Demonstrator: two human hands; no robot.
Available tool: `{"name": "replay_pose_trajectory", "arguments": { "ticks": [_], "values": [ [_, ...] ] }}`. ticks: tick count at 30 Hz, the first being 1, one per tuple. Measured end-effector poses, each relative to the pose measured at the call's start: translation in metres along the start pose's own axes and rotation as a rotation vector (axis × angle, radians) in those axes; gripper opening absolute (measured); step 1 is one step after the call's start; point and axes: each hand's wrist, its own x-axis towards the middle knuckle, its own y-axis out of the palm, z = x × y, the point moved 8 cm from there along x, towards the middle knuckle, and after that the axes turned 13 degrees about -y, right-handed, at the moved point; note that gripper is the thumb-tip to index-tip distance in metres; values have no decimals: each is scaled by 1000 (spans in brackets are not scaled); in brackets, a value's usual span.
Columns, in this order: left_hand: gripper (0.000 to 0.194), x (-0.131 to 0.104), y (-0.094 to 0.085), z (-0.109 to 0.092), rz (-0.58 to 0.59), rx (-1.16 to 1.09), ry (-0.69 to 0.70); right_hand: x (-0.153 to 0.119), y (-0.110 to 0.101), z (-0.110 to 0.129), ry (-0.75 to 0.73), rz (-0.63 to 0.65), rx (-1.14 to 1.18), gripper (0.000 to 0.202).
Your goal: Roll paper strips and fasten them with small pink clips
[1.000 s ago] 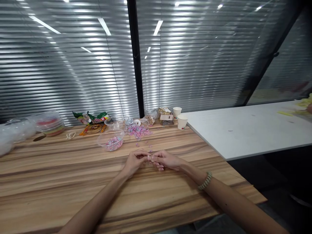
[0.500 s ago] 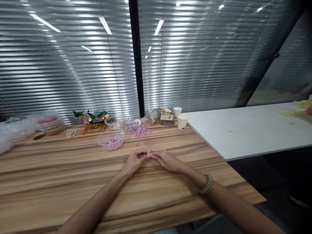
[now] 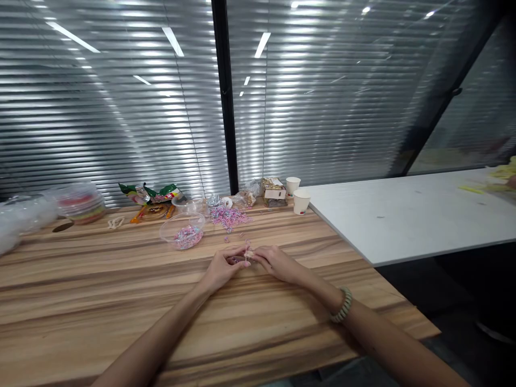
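Note:
My left hand (image 3: 221,270) rests near the middle of the wooden table, thumb and forefinger spread apart. A thin pink rubber band (image 3: 246,252) seems stretched upright between their tips. Facing it, my right hand (image 3: 280,264) is closed in a pinch on a small pale tan piece (image 3: 250,254), which touches or nearly touches the band. Its exact shape is too small to make out. Beyond my hands lies a loose pile of pink and purple rubber bands (image 3: 229,216), with a few strays nearer me. A clear plastic bowl (image 3: 164,232) to the left holds more bands.
Paper cups (image 3: 301,202) and a small box (image 3: 275,189) stand at the back. Farther left are green snack packets (image 3: 163,192), stacked round containers (image 3: 83,203) and clear plastic wrap (image 3: 24,220). A white table (image 3: 411,215) adjoins on the right, with a person's hand at its far edge.
The fingertips of my left hand have spread apart, and the pink band now shows stretched between them. Before, both hands' fingertips were bunched together. My right hand has barely moved.

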Motion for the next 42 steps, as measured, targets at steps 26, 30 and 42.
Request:
{"name": "replay_pose_trajectory", "arguments": {
  "ticks": [26, 30, 42],
  "values": [
    [31, -2, 14, -6, 86, 55, 29, -3, 0, 5, -33, -146, -207, 49],
    [31, -12, 17, -28, -7, 179, 150, -3, -7, 1, 45, -199, -150, 52],
    [20, -39, 11, -60, -65, 148, 457, 0, -10, -17, 163, -241, 64, 53]
  ]
}}
